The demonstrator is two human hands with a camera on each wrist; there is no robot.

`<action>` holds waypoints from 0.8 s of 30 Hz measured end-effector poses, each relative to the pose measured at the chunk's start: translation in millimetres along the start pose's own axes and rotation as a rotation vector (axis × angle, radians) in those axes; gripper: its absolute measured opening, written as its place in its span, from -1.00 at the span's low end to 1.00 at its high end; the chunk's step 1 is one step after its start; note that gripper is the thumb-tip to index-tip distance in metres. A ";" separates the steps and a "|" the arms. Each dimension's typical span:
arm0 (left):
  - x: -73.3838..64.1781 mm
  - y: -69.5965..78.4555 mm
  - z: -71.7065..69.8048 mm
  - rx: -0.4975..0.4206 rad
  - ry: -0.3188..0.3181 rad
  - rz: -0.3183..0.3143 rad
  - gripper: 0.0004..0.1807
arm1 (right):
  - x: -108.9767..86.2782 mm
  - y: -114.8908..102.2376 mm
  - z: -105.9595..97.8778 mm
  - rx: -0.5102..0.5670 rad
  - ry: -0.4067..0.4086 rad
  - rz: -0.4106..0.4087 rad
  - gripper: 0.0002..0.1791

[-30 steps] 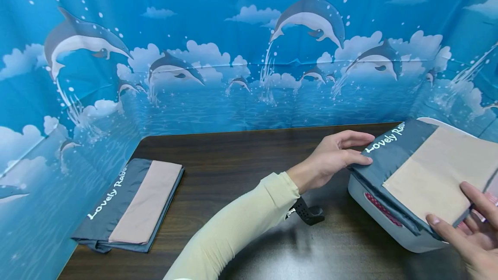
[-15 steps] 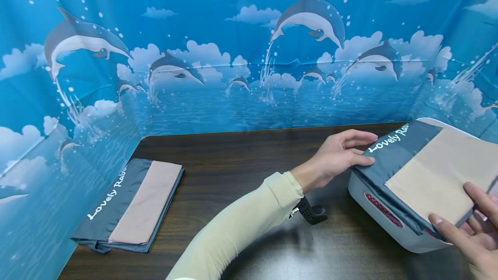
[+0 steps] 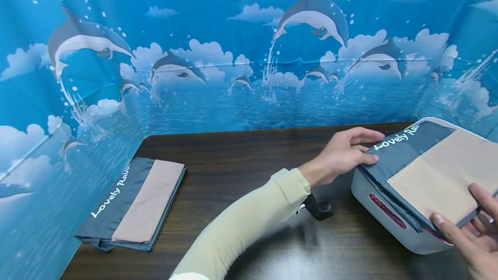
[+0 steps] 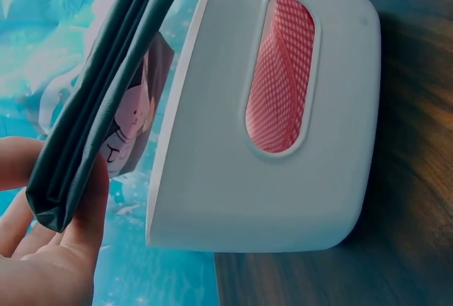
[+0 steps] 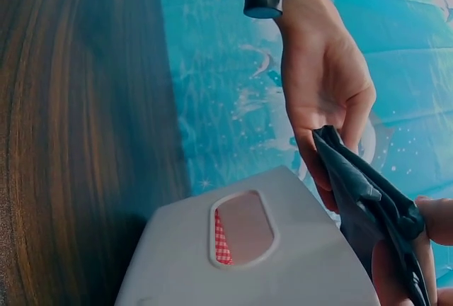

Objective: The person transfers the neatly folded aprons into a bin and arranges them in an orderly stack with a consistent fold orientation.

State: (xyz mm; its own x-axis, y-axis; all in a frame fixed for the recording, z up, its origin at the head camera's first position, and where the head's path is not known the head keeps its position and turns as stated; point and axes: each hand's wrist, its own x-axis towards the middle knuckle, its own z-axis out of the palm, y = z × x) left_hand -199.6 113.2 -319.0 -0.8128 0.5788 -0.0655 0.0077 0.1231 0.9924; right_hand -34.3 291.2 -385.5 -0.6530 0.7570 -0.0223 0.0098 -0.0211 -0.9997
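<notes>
My left hand [image 3: 342,152] pinches the left edge of a folded dark blue-grey cloth [image 3: 414,150], which bears white "Lovely Rabbit" lettering and a beige panel. My right hand [image 3: 472,232], partly cut off by the frame, pinches the near right edge between thumb and fingers. In the left wrist view, the folded layers [image 4: 106,100] stand apart from the rim of a pale plastic bin [image 4: 318,193], thumb and fingers on either side. A rabbit-face print [image 4: 134,118] shows behind them. Through the bin's handle slot I see red checked fabric [image 4: 279,86].
A second folded cloth [image 3: 145,202] with the same lettering and a pinkish panel lies at the left of the dark wooden table [image 3: 233,159]. A blue dolphin-print curtain [image 3: 218,90] hangs along the back and sides.
Both hands and the held cloth have shifted slightly to the right over the bin. The head view has also turned a little. Both hands keep their hold, and the second cloth stays put.
</notes>
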 end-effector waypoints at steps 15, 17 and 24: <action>4.7 -0.5 7.2 0.083 0.018 0.044 -0.62 | 2.9 3.3 -2.3 -0.429 -0.065 -0.056 -0.12; 5.2 -0.3 7.8 0.091 0.019 0.051 -0.62 | 2.4 2.3 -2.0 -0.428 -0.060 -0.069 -0.12; 7.9 3.8 11.5 0.107 0.028 0.058 -0.67 | 31.8 37.8 -16.1 -0.379 -0.056 -0.137 -0.09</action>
State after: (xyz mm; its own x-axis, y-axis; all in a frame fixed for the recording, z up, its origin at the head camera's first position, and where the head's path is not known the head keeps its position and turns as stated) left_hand -199.3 127.5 -317.0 -0.8252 0.5648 -0.0039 0.1163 0.1767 0.9774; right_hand -42.5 325.0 -424.1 -0.7079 0.6990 0.1010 0.1912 0.3274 -0.9253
